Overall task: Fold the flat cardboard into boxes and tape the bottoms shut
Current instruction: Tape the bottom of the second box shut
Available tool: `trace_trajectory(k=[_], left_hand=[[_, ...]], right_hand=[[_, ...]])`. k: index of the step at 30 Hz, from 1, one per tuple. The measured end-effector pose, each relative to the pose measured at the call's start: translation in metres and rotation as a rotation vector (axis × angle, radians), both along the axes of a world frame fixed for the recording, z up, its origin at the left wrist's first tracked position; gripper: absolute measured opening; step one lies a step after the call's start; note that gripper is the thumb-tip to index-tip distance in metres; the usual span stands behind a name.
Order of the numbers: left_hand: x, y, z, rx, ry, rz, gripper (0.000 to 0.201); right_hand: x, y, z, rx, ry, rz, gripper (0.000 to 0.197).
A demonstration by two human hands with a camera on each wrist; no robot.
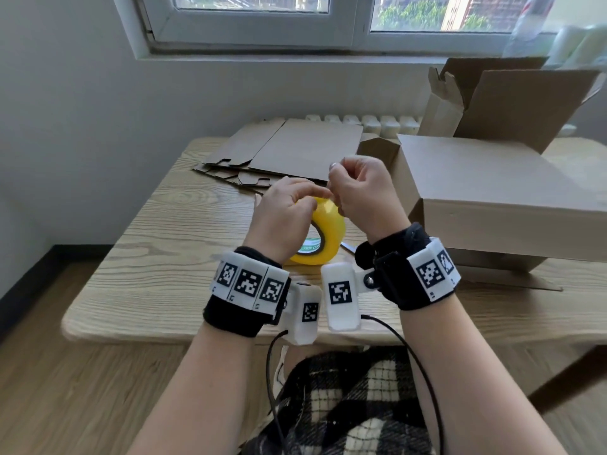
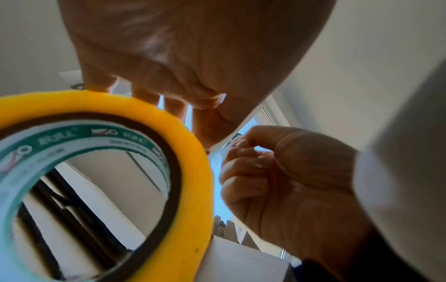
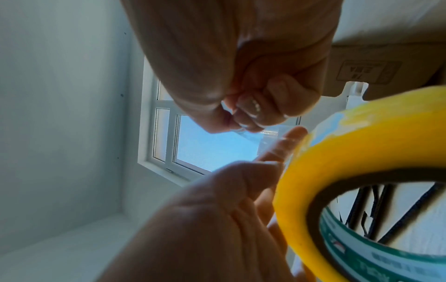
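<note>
Wood-grain table (image 1: 157, 274) under a window (image 1: 262, 21), white wall behind. You're seated at its near edge with both hands up over the middle.

Your left hand (image 1: 282, 215) grips the tape roll (image 1: 323, 236) from above, fingers curled over its top edge, roll standing on edge and tilted, its lower rim at or just above the tabletop, can't tell which. Roll looks yellow-amber, thick wound layer, dark ring inside that, white core printed with green lettering and logos; text too blurry to read.

Your right hand (image 1: 361, 192) is curled tight, thumb and fingertips pinching the free tape end (image 3: 251, 133) just beside the roll's top. That strip is clear, glossy, a short length peeled off, running from the pinch back to the roll.

Folded box (image 1: 492, 198) sits right of your hands, plain brown, closed face up, loose flaps sticking out beneath it onto the table. Behind it another open box (image 1: 512, 100), flaps up. Flat cardboard stack (image 1: 285, 149) lies at the far middle of the table, several sheets, notched flap edges facing you. Scissors tip (image 1: 348, 247) just shows between the roll and your right wrist.
</note>
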State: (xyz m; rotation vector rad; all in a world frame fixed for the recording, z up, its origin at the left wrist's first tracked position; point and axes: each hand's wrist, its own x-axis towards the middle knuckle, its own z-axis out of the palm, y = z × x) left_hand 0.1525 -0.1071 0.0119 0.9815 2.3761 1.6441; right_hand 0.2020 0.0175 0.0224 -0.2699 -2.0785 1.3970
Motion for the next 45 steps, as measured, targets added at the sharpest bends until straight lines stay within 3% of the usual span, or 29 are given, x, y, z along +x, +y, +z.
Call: trace_trajectory(k=[3, 6, 8, 12, 15, 22, 28, 34, 41, 45], left_hand=[[-0.003, -0.005, 0.005, -0.015, -0.078, -0.072, 0.024], [-0.007, -0.009, 0.002, -0.117, 0.073, -0.065, 0.027], [-0.011, -0.009, -0.001, -0.067, 0.112, -0.040, 0.022], [-0.013, -0.009, -0.001, -0.043, 0.092, -0.055, 0.020], [-0.010, -0.008, -0.002, -0.037, 0.093, -0.068, 0.012], [-0.008, -0.002, -0.008, 0.036, 0.072, -0.037, 0.015], [-0.010, -0.012, -0.008, 0.277, -0.195, -0.114, 0.028], [-0.009, -0.026, -0.008, 0.442, -0.382, -0.308, 0.047], [-0.004, -0.029, -0.008, 0.596, -0.539, -0.365, 0.049], [-0.004, -0.031, -0.004, 0.692, -0.644, -0.396, 0.046]], right_hand=[[0.003, -0.002, -0.006, -0.027, 0.035, 0.026, 0.032], [0.008, -0.006, -0.009, -0.034, 0.075, 0.070, 0.034], [0.012, -0.006, -0.009, 0.068, 0.087, 0.064, 0.039], [0.025, -0.002, -0.010, 0.359, 0.065, -0.102, 0.047], [0.033, 0.004, -0.014, 0.449, 0.015, -0.252, 0.056], [0.040, 0.005, -0.038, 0.330, -0.130, -0.391, 0.029], [0.035, -0.005, -0.054, -0.118, -0.158, 0.217, 0.021], [0.034, -0.016, -0.053, -0.344, -0.106, 0.320, 0.015], [0.030, -0.031, -0.046, -0.358, -0.143, 0.365, 0.012], [0.027, -0.041, -0.056, -0.491, -0.180, 0.391, 0.045]])
